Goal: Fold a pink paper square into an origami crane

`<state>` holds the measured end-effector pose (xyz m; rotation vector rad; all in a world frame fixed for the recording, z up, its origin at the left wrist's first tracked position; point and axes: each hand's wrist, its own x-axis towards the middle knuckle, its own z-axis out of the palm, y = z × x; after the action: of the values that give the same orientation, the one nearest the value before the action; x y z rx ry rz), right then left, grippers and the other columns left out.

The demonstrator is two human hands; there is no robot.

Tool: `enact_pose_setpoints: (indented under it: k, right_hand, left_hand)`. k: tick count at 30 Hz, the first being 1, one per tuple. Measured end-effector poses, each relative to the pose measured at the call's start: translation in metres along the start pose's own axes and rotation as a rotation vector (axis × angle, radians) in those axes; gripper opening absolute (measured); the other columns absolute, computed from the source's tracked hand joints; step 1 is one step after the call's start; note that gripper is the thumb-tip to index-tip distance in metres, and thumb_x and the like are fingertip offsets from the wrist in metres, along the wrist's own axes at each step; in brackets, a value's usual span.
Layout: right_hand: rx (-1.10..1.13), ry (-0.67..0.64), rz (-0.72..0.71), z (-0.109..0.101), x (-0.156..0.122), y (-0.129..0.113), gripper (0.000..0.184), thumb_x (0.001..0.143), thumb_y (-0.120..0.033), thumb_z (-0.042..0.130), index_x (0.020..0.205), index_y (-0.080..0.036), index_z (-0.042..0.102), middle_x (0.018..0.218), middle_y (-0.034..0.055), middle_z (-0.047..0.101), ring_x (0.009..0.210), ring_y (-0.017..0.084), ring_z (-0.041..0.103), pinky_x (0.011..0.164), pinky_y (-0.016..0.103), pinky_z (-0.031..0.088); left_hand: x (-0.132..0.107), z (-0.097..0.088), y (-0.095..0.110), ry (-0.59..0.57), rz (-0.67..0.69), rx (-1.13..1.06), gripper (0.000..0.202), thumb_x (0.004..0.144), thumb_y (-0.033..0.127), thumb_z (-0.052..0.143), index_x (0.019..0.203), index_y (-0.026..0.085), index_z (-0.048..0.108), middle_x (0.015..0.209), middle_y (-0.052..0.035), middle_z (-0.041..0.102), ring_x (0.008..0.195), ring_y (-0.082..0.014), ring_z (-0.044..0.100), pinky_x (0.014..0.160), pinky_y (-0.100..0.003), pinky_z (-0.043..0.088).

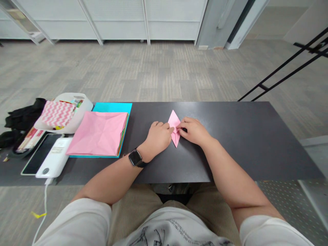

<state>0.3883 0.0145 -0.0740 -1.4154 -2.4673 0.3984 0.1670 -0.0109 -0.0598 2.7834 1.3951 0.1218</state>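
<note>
A small pink folded paper (174, 120), kite-shaped, lies on the dark table (243, 136) in front of me. My left hand (158, 136), with a black watch on the wrist, rests curled at the paper's left edge, its fingertips pressing on it. My right hand (194, 130) is at the paper's right side, fingers pinched on the middle fold. Both hands meet over the centre of the paper and hide part of it.
To the left lies a stack of coloured paper (98, 134) with a pink creased sheet on top. Further left are a white tray (77, 119) holding patterned paper, a phone (41, 153), a white power bank (54, 158) and a pencil case (27, 140).
</note>
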Motion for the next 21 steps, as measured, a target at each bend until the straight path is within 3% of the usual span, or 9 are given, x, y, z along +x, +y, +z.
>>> enact_pose_setpoints:
  k: [6,11,15,21]
  right_hand:
    - [-0.064,-0.032,-0.011,-0.002,-0.003,-0.010,0.025,0.104,-0.028,0.064,0.115,-0.027,0.087,0.111,0.0084,0.075,0.105,0.027,0.067,0.091,0.040,0.047]
    - [-0.037,-0.041,0.001,0.001,-0.002,-0.009,0.028,0.105,-0.026,0.062,0.117,-0.026,0.087,0.111,0.0084,0.076,0.105,0.026,0.068,0.093,0.040,0.050]
    - [-0.012,-0.028,-0.004,0.004,-0.001,-0.008,0.029,0.106,-0.028,0.061,0.121,-0.028,0.086,0.109,0.0083,0.075,0.102,0.025,0.068,0.093,0.039,0.051]
    - [-0.019,-0.018,0.090,0.001,-0.001,-0.008,0.027,0.104,-0.029,0.062,0.110,-0.028,0.089,0.104,0.0086,0.075,0.098,0.025,0.069,0.087,0.038,0.051]
  left_hand:
    - [-0.005,0.005,0.010,0.031,0.017,0.043,0.032,0.105,0.019,0.052,0.130,0.016,0.073,0.119,-0.0140,0.072,0.114,-0.0328,0.064,0.120,-0.058,0.037]
    - [-0.001,0.012,0.006,-0.007,0.139,0.011,0.029,0.104,0.012,0.050,0.121,0.009,0.073,0.118,-0.0149,0.070,0.109,-0.0298,0.063,0.104,-0.043,0.051]
    - [-0.002,0.012,0.005,-0.004,0.155,-0.004,0.031,0.106,0.015,0.048,0.126,0.010,0.072,0.120,-0.0148,0.071,0.105,-0.0293,0.066,0.102,-0.046,0.052]
    - [-0.003,0.006,0.007,-0.034,0.129,-0.024,0.030,0.104,0.017,0.052,0.127,0.012,0.071,0.125,-0.0143,0.073,0.107,-0.0297,0.068,0.100,-0.046,0.052]
